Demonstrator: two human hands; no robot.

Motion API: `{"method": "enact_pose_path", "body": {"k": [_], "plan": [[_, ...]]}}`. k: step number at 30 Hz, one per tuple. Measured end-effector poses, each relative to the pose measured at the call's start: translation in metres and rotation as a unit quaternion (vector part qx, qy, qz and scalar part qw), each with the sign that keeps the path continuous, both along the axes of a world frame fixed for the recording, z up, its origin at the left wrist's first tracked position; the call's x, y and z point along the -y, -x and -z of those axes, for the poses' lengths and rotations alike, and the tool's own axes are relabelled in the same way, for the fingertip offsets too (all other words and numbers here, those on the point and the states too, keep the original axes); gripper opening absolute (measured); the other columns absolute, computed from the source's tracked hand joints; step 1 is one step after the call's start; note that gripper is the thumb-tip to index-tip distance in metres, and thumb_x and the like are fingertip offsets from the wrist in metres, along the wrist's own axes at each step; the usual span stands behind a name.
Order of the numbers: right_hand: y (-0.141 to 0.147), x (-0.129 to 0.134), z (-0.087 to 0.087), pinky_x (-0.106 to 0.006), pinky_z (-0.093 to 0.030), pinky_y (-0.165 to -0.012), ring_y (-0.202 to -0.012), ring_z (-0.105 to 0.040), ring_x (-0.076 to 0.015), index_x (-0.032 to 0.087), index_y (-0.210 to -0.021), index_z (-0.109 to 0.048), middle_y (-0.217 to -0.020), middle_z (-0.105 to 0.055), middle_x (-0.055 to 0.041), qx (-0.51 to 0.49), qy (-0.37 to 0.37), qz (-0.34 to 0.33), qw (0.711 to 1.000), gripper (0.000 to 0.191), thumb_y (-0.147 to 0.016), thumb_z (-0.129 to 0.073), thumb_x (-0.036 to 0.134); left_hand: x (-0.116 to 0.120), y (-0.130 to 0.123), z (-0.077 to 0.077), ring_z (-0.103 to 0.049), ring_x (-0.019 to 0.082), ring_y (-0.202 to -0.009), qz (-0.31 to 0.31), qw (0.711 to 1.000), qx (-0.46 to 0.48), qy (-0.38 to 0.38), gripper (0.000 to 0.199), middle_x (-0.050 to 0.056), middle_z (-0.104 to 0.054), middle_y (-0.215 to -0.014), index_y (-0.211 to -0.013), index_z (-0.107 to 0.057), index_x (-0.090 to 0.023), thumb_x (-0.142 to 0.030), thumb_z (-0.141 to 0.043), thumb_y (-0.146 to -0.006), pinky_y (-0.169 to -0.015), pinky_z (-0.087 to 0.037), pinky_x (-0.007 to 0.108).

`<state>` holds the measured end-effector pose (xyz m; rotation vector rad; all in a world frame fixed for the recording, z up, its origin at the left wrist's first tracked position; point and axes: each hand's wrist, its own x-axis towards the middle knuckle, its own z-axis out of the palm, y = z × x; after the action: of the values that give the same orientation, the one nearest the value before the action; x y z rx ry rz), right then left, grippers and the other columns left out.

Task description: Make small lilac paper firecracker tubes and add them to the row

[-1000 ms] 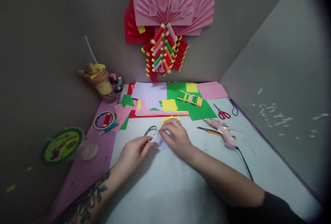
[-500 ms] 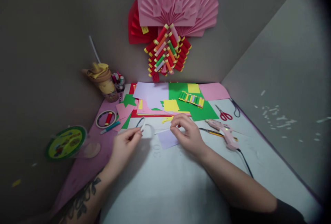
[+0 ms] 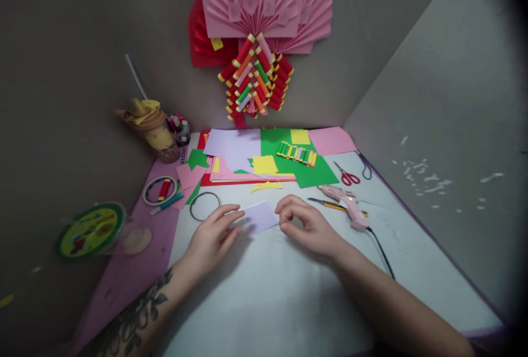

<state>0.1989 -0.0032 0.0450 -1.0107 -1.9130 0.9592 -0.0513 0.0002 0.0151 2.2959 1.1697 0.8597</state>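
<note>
A small lilac paper sheet (image 3: 262, 218) lies on the pale mat between my two hands. My left hand (image 3: 216, 233) is open, fingers apart, with its fingertips over the sheet's left edge. At the right edge is my right hand (image 3: 309, 225), its fingers curled and thumb and index close together in a pinch. Whatever it holds, if anything, is too small to make out. A thin dark ring (image 3: 205, 206) lies flat just beyond my left hand. Behind the sheet is a narrow yellow paper piece (image 3: 266, 186).
Right: glue gun (image 3: 350, 208) with cord, craft knife (image 3: 330, 204), red-handled scissors (image 3: 347, 175). Back: coloured papers (image 3: 303, 175) and a row of small paper rolls (image 3: 297, 154). Left: tape roll (image 3: 147, 192), teal marker (image 3: 167, 203), cup (image 3: 160, 134), round-lidded tub (image 3: 91, 230). Paper fans (image 3: 256, 5) hang on the wall.
My left hand has let go of the thin ring, which now lies on the mat, and has moved right to the lilac sheet. My right hand stays curled beside it. The view has shifted slightly.
</note>
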Motion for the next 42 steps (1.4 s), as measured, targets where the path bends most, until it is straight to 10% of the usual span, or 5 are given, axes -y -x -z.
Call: {"method": "enact_pose_path", "body": {"k": [11,17,26,32,42], "plan": [[0.008,-0.006,0.033,-0.026,-0.043,-0.061,-0.072,-0.051,-0.0124,0.027,-0.118,-0.046,-0.099,-0.053,-0.0040,-0.162,0.138,0.159,0.964,0.049,-0.072,-0.065,0.028,-0.001,-0.012,-0.004,-0.058,0.013,-0.075,-0.023,0.990,0.109,0.083,0.012,0.005,-0.061,-0.082,-0.079,-0.062,-0.016,-0.017,-0.052,-0.084,-0.062,-0.045,0.023],[0.032,0.005,0.040,-0.025,-0.037,-0.058,-0.062,-0.045,-0.0110,0.019,-0.078,-0.059,-0.070,-0.053,0.0012,-0.216,0.302,0.035,0.928,0.021,-0.066,-0.071,0.031,0.002,-0.025,-0.005,-0.059,0.014,-0.078,0.024,0.985,0.111,0.130,0.013,0.006,-0.064,-0.083,-0.080,-0.064,-0.016,-0.020,-0.053,-0.084,-0.068,-0.046,0.025],[0.013,-0.006,0.033,-0.024,-0.031,-0.052,-0.056,-0.039,-0.0092,0.020,-0.066,-0.055,-0.077,-0.053,0.0007,-0.348,0.208,0.186,0.895,0.015,-0.068,-0.068,0.028,-0.018,-0.035,-0.012,-0.061,0.018,-0.098,0.069,0.987,-0.011,0.144,0.042,0.010,-0.060,-0.122,-0.132,-0.046,-0.020,-0.029,-0.039,-0.091,-0.078,-0.050,0.030],[0.003,-0.011,0.042,-0.023,-0.026,-0.048,-0.052,-0.037,-0.0081,0.020,-0.069,-0.055,-0.071,-0.052,0.0021,-0.338,0.212,0.220,0.890,0.014,-0.068,-0.066,0.028,-0.025,-0.030,0.011,-0.023,0.031,-0.136,0.187,0.937,-0.293,-0.013,0.056,0.008,-0.041,-0.142,-0.135,-0.041,-0.025,-0.051,-0.045,-0.086,-0.108,-0.015,0.057],[0.008,-0.009,0.047,-0.027,-0.039,-0.062,-0.065,-0.049,-0.0131,0.020,-0.070,-0.054,-0.076,-0.055,0.0005,-0.269,0.220,0.204,0.915,0.015,-0.069,-0.065,0.031,0.001,-0.050,0.017,-0.030,0.036,-0.132,0.048,0.950,-0.307,-0.021,0.052,0.013,-0.049,-0.135,-0.129,-0.048,-0.021,-0.046,-0.052,-0.083,-0.104,-0.018,0.061]]}}
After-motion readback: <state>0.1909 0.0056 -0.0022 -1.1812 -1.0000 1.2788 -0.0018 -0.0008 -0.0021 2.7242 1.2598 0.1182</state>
